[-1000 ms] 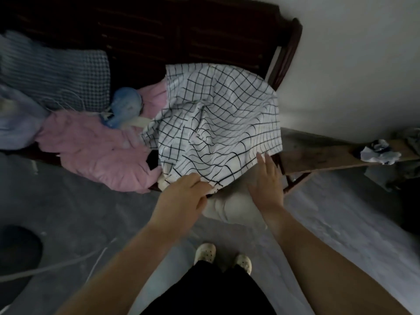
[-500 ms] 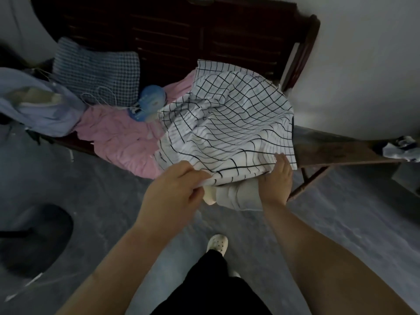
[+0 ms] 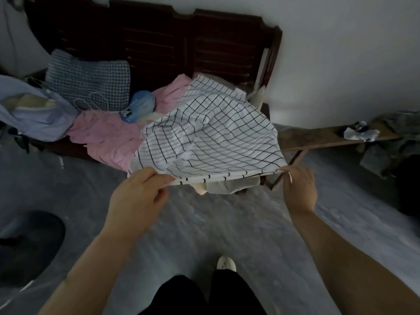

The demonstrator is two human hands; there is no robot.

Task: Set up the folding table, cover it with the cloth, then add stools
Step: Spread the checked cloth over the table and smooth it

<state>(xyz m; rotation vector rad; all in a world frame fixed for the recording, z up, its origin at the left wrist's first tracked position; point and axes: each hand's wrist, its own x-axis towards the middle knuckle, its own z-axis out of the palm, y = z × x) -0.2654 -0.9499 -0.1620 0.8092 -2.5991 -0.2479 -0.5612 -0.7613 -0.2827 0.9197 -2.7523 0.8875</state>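
Head view: my left hand (image 3: 136, 196) and right hand (image 3: 300, 187) each pinch the near hem of the checked cloth (image 3: 211, 142), rest draped over the dark bench (image 3: 159, 48). Looks light, limp, non-fragile. Grip at corners, approx. hem ends, to keep it spread.

I stand on a grey, mottled concrete floor (image 3: 227, 223) in dim light. Ahead of me a dark brown wooden bench with a slatted back (image 3: 159, 42) sits against a plain white wall (image 3: 341, 53). To its right, along that wall, runs a low, narrow plank bench of worn brown wood (image 3: 318, 137). At my far left a dark rounded shape (image 3: 29, 244) lies on the floor.
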